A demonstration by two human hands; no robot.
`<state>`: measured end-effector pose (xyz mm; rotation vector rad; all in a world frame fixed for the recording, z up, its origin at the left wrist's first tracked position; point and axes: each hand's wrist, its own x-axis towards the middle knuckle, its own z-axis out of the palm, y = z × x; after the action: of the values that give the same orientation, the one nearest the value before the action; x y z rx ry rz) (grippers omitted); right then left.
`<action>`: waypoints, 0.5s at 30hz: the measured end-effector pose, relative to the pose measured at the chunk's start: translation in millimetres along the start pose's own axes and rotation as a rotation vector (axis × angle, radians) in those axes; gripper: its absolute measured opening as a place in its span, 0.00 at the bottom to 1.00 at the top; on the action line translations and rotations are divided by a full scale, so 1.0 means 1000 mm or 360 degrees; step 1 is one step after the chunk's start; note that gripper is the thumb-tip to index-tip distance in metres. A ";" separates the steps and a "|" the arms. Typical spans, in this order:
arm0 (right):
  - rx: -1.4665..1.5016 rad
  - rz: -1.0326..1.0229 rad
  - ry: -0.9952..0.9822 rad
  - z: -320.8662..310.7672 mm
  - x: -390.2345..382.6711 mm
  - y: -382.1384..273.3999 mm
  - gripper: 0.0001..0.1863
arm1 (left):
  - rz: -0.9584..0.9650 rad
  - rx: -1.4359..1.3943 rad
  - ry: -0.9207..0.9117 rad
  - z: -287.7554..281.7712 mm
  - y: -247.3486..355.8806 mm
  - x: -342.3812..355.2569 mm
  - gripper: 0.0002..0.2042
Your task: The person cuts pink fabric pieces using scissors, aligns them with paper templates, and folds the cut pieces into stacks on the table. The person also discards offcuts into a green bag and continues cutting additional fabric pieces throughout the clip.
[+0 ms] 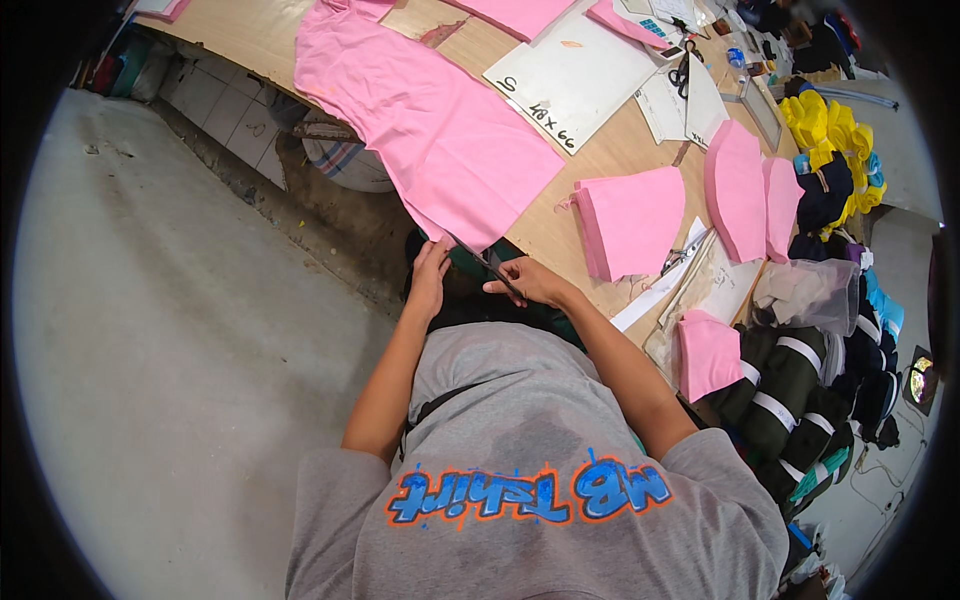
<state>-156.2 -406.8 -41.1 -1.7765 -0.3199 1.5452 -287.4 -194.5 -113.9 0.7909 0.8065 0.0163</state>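
Note:
A long piece of pink fabric (430,130) lies on the wooden table (230,30), its lower corner hanging at the front edge. My left hand (428,262) pinches that lower corner. My right hand (522,282) grips dark long-bladed scissors (485,262), whose blades reach up to the fabric's bottom edge beside my left fingers. To the right of my hands sits a thick stack of cut pink pieces (630,220).
White pattern boards (545,80), a second pair of scissors (683,70), curved pink pieces (732,190) and paper strips lie on the table. Yellow fabric (830,130), a plastic bag (800,295) and dark bundles (770,395) are at the right. Concrete floor (170,300) is at the left.

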 end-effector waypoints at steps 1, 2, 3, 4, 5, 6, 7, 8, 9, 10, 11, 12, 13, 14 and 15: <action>-0.0001 0.0003 0.0005 0.000 0.000 0.002 0.30 | 0.0001 -0.0006 0.0024 0.002 0.005 0.003 0.23; -0.0002 0.0007 0.0011 -0.001 0.000 0.004 0.30 | 0.0002 -0.0012 0.0048 0.005 0.010 0.005 0.26; -0.0033 0.0008 0.0020 0.000 -0.001 0.000 0.30 | -0.0006 -0.0028 0.0047 0.004 0.011 0.008 0.27; -0.0064 0.0008 0.0029 0.000 -0.003 -0.003 0.29 | -0.0013 -0.0044 0.0046 0.003 0.011 0.010 0.28; -0.0095 0.0009 0.0038 0.000 -0.004 -0.006 0.28 | -0.0021 -0.0061 0.0045 0.001 0.012 0.011 0.29; -0.0080 0.0013 0.0032 0.000 -0.006 -0.008 0.29 | -0.0032 -0.0036 0.0054 0.001 0.011 0.012 0.28; -0.0065 0.0017 0.0025 0.000 -0.007 -0.010 0.29 | -0.0043 -0.0012 0.0063 0.000 0.010 0.012 0.27; -0.0050 0.0021 0.0018 -0.001 -0.008 -0.012 0.29 | -0.0053 0.0013 0.0072 -0.001 0.010 0.013 0.26; -0.0031 0.0021 0.0017 -0.001 -0.008 -0.013 0.29 | -0.0042 0.0027 0.0088 -0.002 0.008 0.014 0.26; -0.0011 0.0021 0.0015 -0.001 -0.008 -0.013 0.29 | -0.0030 0.0041 0.0104 -0.003 0.006 0.015 0.25; 0.0008 0.0021 0.0012 -0.001 -0.007 -0.014 0.29 | -0.0018 0.0055 0.0121 -0.005 0.005 0.016 0.24; 0.0009 0.0019 0.0006 -0.001 -0.006 -0.014 0.29 | -0.0014 0.0067 0.0132 -0.007 0.005 0.016 0.23; 0.0008 0.0016 -0.0002 -0.002 -0.005 -0.015 0.29 | -0.0010 0.0078 0.0143 -0.008 0.005 0.017 0.22; 0.0008 0.0014 -0.0010 -0.002 -0.003 -0.016 0.29 | -0.0005 0.0089 0.0156 -0.010 0.005 0.018 0.21; -0.0007 0.0029 0.0003 -0.002 -0.001 -0.018 0.29 | -0.0026 0.0097 0.0141 -0.007 0.010 0.016 0.20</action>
<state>-149.8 -395.9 -28.0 -1.7888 -0.3071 1.5568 -278.0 -178.4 -120.9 0.8458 0.9009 0.0126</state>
